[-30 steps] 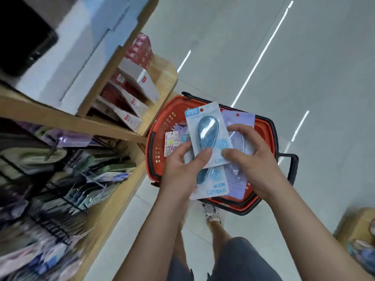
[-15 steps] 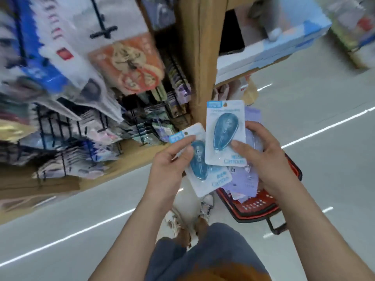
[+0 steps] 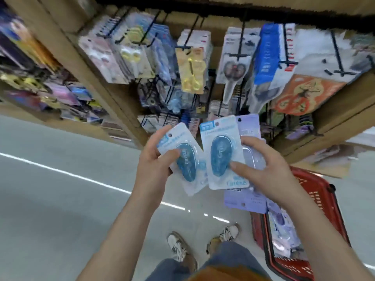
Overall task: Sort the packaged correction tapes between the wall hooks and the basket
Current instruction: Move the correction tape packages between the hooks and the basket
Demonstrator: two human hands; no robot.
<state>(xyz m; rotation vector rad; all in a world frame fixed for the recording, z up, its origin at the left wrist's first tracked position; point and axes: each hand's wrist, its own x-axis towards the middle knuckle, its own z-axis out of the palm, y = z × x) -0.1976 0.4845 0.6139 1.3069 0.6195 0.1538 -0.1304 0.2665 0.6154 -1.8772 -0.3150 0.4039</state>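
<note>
Left grip [image 3: 154,161] is closed on a blue correction-tape pack [image 3: 187,159], with the thumb laid across the blister and the fingers behind the card. The pack tilts with its hang-hole corner up and to the left. Right grip [image 3: 269,175] is closed on a second blue pack [image 3: 221,155], held nearly upright with the thumb tip on the blister's lower right side. Its fingers curl round lilac packs [image 3: 248,126] stacked behind, and one of these juts out below the hand. The two blue packs sit side by side at chest height, their inner edges touching or overlapping.

Beyond them, black wall hooks [image 3: 240,47] jut from a wooden display and carry rows of carded goods, among them a yellow scissors pack [image 3: 191,72]. Blur hides the finer print. A red basket [image 3: 320,191] stands on the grey floor [image 3: 60,209] at the person's right, just below the right forearm, with more packs lying inside. Two shoes [image 3: 178,246] show below the hands.
</note>
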